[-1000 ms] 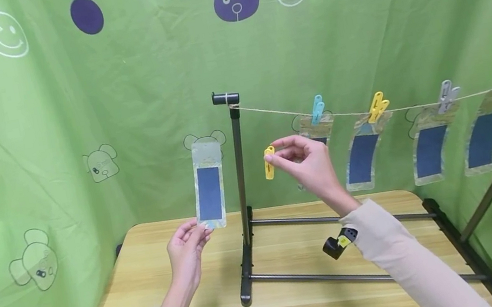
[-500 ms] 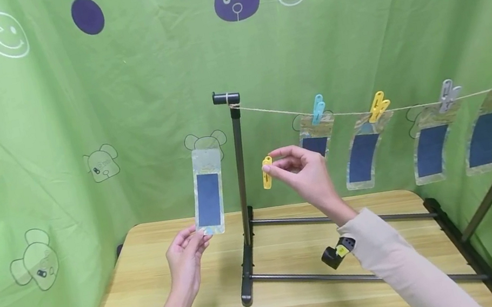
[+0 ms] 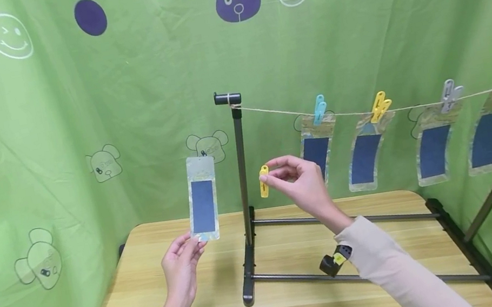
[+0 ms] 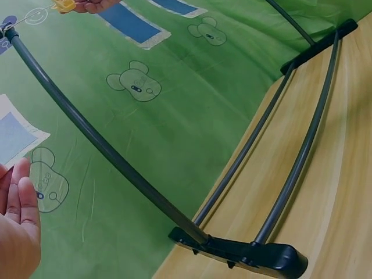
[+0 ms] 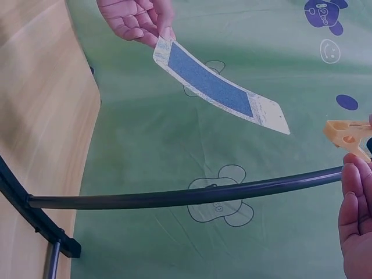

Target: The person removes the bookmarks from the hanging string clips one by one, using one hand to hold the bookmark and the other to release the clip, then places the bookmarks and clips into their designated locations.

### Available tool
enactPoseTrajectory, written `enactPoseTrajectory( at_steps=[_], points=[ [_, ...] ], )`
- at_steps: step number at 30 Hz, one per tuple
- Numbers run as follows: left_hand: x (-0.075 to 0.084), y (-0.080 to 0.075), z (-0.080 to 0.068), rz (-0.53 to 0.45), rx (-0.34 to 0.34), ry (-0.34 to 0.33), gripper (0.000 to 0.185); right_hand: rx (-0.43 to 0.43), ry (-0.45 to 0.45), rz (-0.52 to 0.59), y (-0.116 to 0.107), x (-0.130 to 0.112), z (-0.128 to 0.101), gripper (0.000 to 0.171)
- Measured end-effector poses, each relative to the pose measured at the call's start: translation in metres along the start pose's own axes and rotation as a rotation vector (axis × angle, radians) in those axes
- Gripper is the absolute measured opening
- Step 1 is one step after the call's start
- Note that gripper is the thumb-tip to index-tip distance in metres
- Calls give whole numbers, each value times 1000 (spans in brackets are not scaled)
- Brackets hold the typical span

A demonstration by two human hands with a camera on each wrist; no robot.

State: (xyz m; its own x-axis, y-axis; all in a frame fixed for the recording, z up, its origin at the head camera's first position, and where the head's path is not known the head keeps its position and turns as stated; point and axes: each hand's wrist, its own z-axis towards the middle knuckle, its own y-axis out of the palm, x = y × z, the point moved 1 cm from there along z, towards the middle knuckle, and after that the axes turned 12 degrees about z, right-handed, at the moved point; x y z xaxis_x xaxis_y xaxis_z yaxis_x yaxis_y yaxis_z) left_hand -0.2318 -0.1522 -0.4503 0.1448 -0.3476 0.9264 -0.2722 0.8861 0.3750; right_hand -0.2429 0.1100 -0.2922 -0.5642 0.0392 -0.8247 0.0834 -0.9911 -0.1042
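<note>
My left hand [image 3: 181, 266] pinches the bottom edge of a flat, upright card [image 3: 203, 207] with a dark blue panel, a patterned border and a pale top end. In the right wrist view the same card [image 5: 212, 84] bends slightly along its length. Held between the thumb and fingers of my right hand [image 3: 303, 184] is a yellow clothespin [image 3: 264, 182], to the right of the stand's post [image 3: 241, 160] and below the string [image 3: 278, 111]. Nothing sits in the jaws of this clothespin [image 5: 343, 132]. Card and clothespin are apart, on opposite sides of the post.
Several similar cards hang from the string on the right, under blue, yellow and grey clothespins [image 3: 380, 107]. My right hand partly hides the leftmost hanging card [image 3: 317, 151]. The black stand's lower bars [image 3: 307, 276] cross the wooden table [image 3: 175, 286]. A green printed curtain [image 3: 154, 82] encloses the back.
Both hands have moved down and a little left, carrying the card and the yellow clothespin with them. More of the leftmost hanging card shows now. Both grips stay the same.
</note>
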Motion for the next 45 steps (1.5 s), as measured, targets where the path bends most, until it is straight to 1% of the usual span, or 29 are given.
enactPoseTrajectory(
  at_steps=[8,18,25,26,35,42,45],
  points=[
    [-3,-9,-1,6,18,-19,21,14,27,8,4,7,-4,24],
    [-4,-18,-3,19,36,-23,18,18,53,6,7,13,-6,24],
    [-6,-24,-4,17,51,-31,19,13,51,45,2,55,-3,29],
    [-6,-25,-4,17,51,-31,19,12,57,45,2,56,-3,29],
    [-9,-35,-7,15,78,-40,17,-2,132,53,6,58,-8,29],
    [-12,-43,-8,14,86,-45,14,-14,141,41,14,30,-17,27],
    [-13,-47,-10,20,90,-45,13,-10,138,36,16,29,-19,26]
  ],
)
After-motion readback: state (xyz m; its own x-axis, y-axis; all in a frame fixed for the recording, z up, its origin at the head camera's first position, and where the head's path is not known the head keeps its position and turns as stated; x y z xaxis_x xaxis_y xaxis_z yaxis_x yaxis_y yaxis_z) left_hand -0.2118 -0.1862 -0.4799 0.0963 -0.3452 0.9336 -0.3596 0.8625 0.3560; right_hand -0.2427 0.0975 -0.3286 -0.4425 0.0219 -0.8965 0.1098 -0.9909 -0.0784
